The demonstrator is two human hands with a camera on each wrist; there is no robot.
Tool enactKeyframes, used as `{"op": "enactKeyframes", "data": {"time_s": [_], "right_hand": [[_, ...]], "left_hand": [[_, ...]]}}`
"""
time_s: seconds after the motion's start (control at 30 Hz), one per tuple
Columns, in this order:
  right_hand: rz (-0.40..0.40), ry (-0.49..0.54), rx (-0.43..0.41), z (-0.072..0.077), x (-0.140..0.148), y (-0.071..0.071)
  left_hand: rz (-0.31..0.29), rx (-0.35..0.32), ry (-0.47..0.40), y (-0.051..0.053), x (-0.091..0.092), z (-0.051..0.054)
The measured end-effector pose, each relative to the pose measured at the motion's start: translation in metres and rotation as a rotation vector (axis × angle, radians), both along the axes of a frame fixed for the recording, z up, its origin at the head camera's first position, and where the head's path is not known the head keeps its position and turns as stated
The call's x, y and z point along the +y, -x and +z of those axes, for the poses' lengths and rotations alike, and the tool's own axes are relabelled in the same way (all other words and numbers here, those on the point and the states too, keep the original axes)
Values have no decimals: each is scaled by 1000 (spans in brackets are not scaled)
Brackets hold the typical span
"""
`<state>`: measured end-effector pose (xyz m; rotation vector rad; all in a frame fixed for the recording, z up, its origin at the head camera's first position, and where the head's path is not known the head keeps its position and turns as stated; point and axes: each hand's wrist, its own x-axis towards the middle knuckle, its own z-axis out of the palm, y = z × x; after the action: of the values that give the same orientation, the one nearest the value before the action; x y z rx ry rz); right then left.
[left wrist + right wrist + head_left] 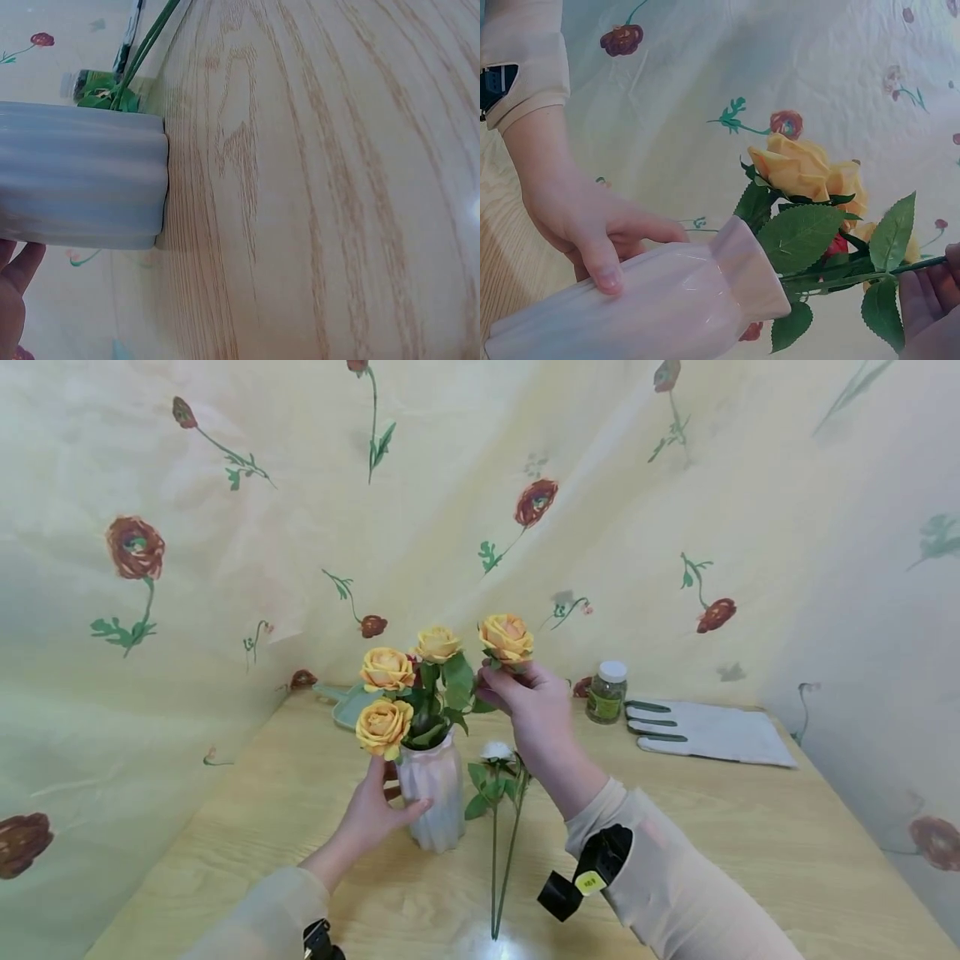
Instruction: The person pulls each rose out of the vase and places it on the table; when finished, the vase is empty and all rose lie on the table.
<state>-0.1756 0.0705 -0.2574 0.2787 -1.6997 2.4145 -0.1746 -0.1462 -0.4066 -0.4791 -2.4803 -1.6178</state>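
A pale ribbed vase [435, 793] stands on the table holding yellow roses [387, 669] and a partly hidden red flower. My left hand [371, 818] grips the vase's left side, thumb across its front; the right wrist view shows this hand [581, 214] on the vase [660, 300]. My right hand [536, 710] pinches the stem of another yellow rose [506, 639] just below its bloom, right of the others. In the right wrist view, fingers of my right hand [930, 307] hold the green stem beside the vase's mouth.
A white flower [497, 752] and long green stems lie right of the vase. Behind them are a white-lidded jar [606, 693] and a white glove [712, 732] with green-edged fingers. A pale green tray [349, 708] sits behind the vase, before a flowered cloth.
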Motion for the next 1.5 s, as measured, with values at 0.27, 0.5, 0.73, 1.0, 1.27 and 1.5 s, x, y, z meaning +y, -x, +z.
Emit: {"op": "enactKeyframes", "data": {"time_s": [0.27, 0.5, 0.73, 1.0, 1.27, 1.5], "right_hand": [[-40, 87, 61, 6, 6, -1], [-35, 177, 92, 11, 11, -3], [-29, 239, 121, 14, 20, -3], [-70, 330, 118, 11, 28, -4], [-87, 383, 181, 10, 36, -9], [-72, 424, 209, 15, 45, -9]], "left_hand": [[9, -13, -3, 0, -1, -1], [21, -64, -4, -3, -1, 4], [22, -40, 0, -5, 0, 7], [12, -17, 14, -2, -1, 2], [2, -15, 9, -3, -1, 0], [-3, -39, 4, -3, -2, -2]]}}
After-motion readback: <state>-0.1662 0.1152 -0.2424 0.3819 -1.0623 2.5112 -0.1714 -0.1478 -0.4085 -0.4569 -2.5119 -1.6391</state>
